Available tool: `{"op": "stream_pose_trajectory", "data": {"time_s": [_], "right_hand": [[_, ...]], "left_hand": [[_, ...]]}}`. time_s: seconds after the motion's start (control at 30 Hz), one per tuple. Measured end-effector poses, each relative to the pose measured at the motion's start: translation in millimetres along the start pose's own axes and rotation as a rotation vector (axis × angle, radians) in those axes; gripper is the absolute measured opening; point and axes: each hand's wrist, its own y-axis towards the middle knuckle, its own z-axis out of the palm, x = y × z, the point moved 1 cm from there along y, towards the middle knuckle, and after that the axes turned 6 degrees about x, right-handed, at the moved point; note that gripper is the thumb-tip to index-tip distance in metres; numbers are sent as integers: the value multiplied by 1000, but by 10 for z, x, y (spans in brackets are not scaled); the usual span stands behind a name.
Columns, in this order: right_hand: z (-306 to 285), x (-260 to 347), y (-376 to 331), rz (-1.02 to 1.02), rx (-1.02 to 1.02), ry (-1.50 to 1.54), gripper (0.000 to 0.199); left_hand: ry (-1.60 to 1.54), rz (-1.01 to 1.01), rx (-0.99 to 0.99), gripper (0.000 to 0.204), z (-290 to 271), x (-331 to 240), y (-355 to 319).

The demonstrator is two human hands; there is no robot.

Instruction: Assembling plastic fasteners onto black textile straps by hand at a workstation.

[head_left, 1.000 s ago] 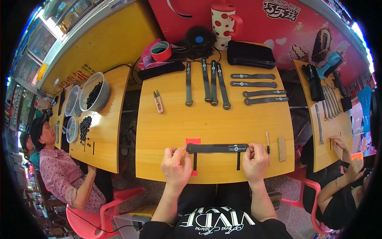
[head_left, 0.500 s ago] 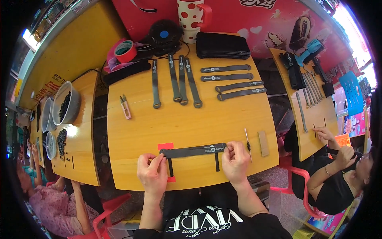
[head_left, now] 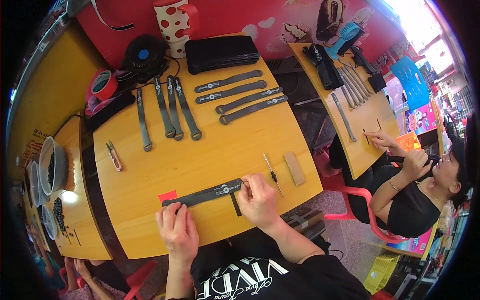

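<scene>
Scene: a person seated at a yellow wooden bench [head_left: 210, 150], seen from above, works on a long black strap [head_left: 202, 195] lying flat near the bench's front edge.
Left hand [head_left: 176, 231]: fingers flat and pressed down on the strap's left end, just beside a red paper square [head_left: 167, 195]; it pins the strap and grips nothing.
Right hand [head_left: 257, 197]: fingers curled over the strap's right end, pinching or pressing it; how tight the hold is cannot be told.
Short black piece [head_left: 235, 204]: juts from under the strap toward the bench's front edge, just left of the right hand.
Strap position: runs slightly uphill from the red square to the right hand, touching both hands.
Nearby: a thin screwdriver [head_left: 273, 174] and a tan block [head_left: 294, 168] lie just right of the strap; small snips [head_left: 114, 155] lie behind the strap's left end.
Farther back: finished-looking straps [head_left: 240, 95] in rows, a red tape roll [head_left: 104, 84], a spotted mug [head_left: 175, 22].
Doing it well: likely keep the left end pinned flat, hold the strap straight against the red marker, and work with fingertips only.
</scene>
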Motion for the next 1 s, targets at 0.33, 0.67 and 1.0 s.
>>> {"op": "stream_pose_trajectory", "data": {"time_s": [0.33, 0.67, 1.0], "right_hand": [[-12, 3, -15, 27, 21, 20, 24], [15, 30, 8, 52, 9, 71, 19], [15, 59, 21, 72, -12, 70, 20]], "left_hand": [[99, 33, 87, 29, 56, -58, -86], [136, 19, 105, 29, 28, -80, -71], [189, 25, 129, 31, 24, -109, -64]]}}
